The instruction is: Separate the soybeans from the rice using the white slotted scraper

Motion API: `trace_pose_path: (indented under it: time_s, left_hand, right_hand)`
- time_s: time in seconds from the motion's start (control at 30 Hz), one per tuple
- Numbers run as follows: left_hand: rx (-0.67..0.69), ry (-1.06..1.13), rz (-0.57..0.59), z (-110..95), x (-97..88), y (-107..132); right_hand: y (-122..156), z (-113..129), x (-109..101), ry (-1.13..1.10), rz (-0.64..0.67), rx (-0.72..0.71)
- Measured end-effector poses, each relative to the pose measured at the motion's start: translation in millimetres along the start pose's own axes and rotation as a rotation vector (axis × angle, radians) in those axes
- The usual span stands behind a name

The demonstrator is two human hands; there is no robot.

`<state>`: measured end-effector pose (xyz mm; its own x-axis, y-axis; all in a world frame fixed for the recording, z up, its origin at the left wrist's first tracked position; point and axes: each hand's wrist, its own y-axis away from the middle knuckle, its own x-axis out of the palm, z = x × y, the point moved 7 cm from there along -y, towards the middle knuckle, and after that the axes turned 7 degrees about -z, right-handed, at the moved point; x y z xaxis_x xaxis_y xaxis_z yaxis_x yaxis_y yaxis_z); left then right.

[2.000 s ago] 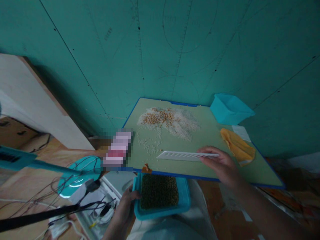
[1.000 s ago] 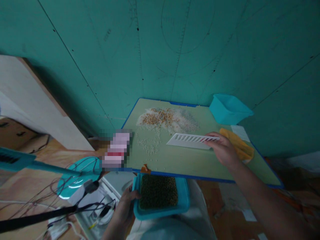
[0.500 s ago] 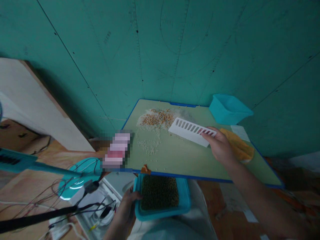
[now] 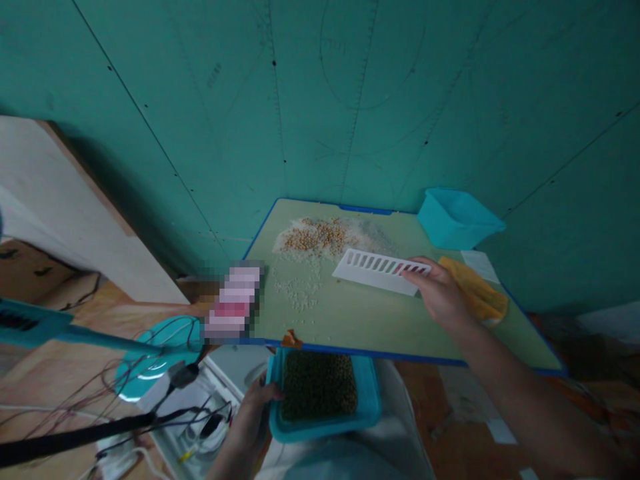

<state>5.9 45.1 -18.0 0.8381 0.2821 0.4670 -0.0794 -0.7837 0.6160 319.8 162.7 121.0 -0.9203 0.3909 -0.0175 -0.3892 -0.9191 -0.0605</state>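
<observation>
My right hand (image 4: 440, 290) grips one end of a white slotted plastic strip (image 4: 373, 272), which is held over the table, tilted, with its slots facing up. Just beyond the strip lies a heap of white grains with round tan beans (image 4: 317, 235) on top. Looser white grains (image 4: 300, 288) are scattered nearer the front edge. Below that edge, my left hand (image 4: 257, 403) clasps the left rim of a turquoise tub (image 4: 370, 400), thumb over the rim. Dark green and tan beans or seeds (image 4: 320, 387) fill it. The tub rests at my lap.
The table (image 4: 375, 327) has a blue edge and stands against a green wall. An open turquoise bin (image 4: 457, 220) sits at its back right, beside an orange cloth (image 4: 475, 290). A brown scrap (image 4: 291, 339) lies at the front edge. Cables and a black bar (image 4: 75, 437) are at left.
My right hand has swung the strip's far end nearer to me, away from the heap, showing more of the white grains. My left hand and the tub have stayed in place.
</observation>
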Motion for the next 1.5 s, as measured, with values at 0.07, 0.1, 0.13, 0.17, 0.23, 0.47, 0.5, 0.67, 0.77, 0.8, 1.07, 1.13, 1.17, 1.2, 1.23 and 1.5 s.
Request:
trace_pose_path:
  time_s: [0.07, 0.1, 0.13, 0.17, 0.23, 0.47, 0.5, 0.67, 0.77, 0.8, 1.07, 1.13, 1.17, 1.2, 1.23, 1.5]
  left_hand:
    - [0.004, 0.007, 0.012, 1, 0.2, -2]
    - [0.007, 0.012, 0.015, 1, 0.0, -3]
    - [0.009, 0.014, 0.016, 1, 0.0, -3]
    - [0.008, 0.011, 0.017, 2, 0.2, -3]
    - [0.002, 0.000, 0.022, 2, 1.5, -2]
    - [-0.004, -0.009, -0.049, 1, -1.3, 1]
    - [-0.006, -0.002, -0.058, 2, -2.6, 0]
    - [0.002, 0.019, -0.057, 4, -4.5, -2]
    - [0.013, -0.002, -0.053, 2, -3.8, -3]
    - [0.013, -0.006, -0.054, 2, -3.8, -2]
    - [0.026, -0.007, -0.068, -1, -6.2, 0]
    - [0.023, -0.024, -0.080, -3, -5.7, 1]
    - [0.024, -0.031, -0.088, -3, -5.3, 1]
    - [0.024, -0.037, -0.093, -4, -4.7, 2]
    - [0.024, -0.041, -0.095, -4, -4.0, 2]
    - [-0.005, -0.014, -0.041, 5, -2.5, -4]
  right_hand:
    - [1, 0, -1, -0.023, 0.002, 0.005]
    - [1, -1, -1, -0.030, 0.008, 0.008]
    - [1, -1, 0, -0.035, 0.013, 0.011]
    - [2, -2, 1, -0.039, 0.022, 0.016]
    - [4, -4, 4, -0.047, 0.034, 0.032]
    - [23, -13, 8, -0.050, 0.078, 0.102]
    - [25, -14, 8, -0.055, 0.083, 0.107]
    - [32, -12, 9, -0.058, 0.126, 0.098]
    - [32, -10, 12, -0.028, 0.131, 0.082]
    - [32, -10, 13, -0.023, 0.129, 0.080]
    - [37, -9, 19, -0.038, 0.156, 0.093]
    - [40, -8, 15, -0.032, 0.147, 0.103]
    - [41, -8, 12, -0.026, 0.142, 0.108]
    - [43, -8, 9, -0.019, 0.140, 0.114]
    - [44, -9, 5, -0.012, 0.136, 0.119]
    - [45, -18, -22, 0.034, 0.073, 0.124]
